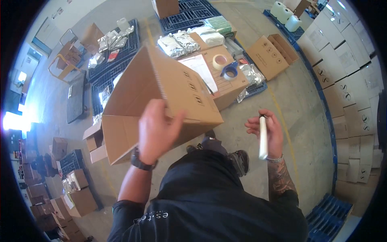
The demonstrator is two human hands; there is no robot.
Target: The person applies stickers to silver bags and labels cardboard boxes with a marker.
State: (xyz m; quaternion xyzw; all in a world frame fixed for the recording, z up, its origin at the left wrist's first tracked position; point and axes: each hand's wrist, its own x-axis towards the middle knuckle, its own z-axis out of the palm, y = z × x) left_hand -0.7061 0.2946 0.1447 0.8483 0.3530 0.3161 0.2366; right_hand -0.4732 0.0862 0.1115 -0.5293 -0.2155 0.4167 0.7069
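Observation:
A large brown cardboard box [187,90] is tilted in front of me, its open side toward the left and printed symbols on one panel. My left hand [155,129], slightly blurred, is at the box's near edge, thumb over the printed panel and fingers closed around the edge. Farther right, my right hand [269,131] is apart from the box. It grips a slim white stick-shaped tool [263,139] with a dark end, whose exact kind I cannot make out.
Behind the box, a closed carton [229,86] carries paper sheets [199,70], a tape roll [220,61] and a blue tape dispenser [230,71]. Silver pouches [179,43] lie nearby. An open carton [268,56] stands beyond. Stacked boxes [350,88] line the right; a hand cart [75,97] stands left.

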